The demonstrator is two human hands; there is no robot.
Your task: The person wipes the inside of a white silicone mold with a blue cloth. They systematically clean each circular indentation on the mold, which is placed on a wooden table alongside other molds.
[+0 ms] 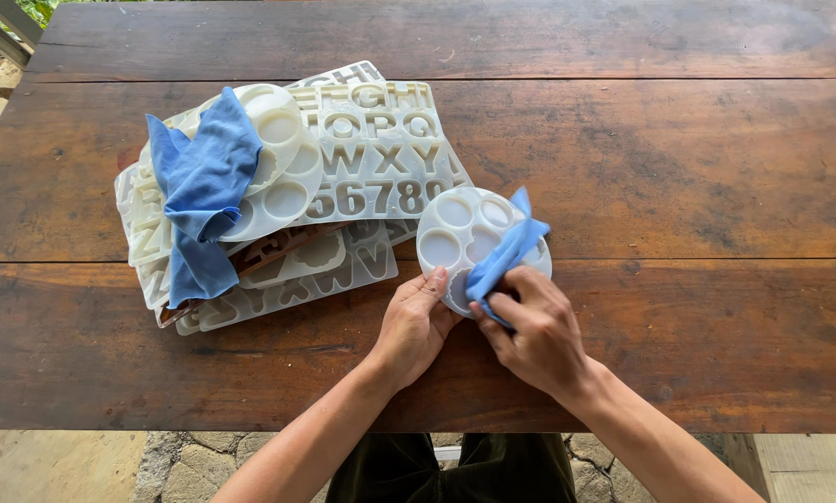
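A round white mould point(455, 233) with several circular hollows lies flat on the wooden table point(679, 177). My left hand point(413, 326) presses on the mould's near edge, thumb on its rim. My right hand point(534, 331) grips a small blue cloth point(504, 256) that is bunched up and laid across the right side of the mould.
To the left sits a pile of white silicone moulds point(371, 154) with letter and number shapes, plus round ones point(283, 168). A second blue cloth point(199, 186) drapes over that pile. The table's near edge runs just below my wrists; stone paving shows beneath.
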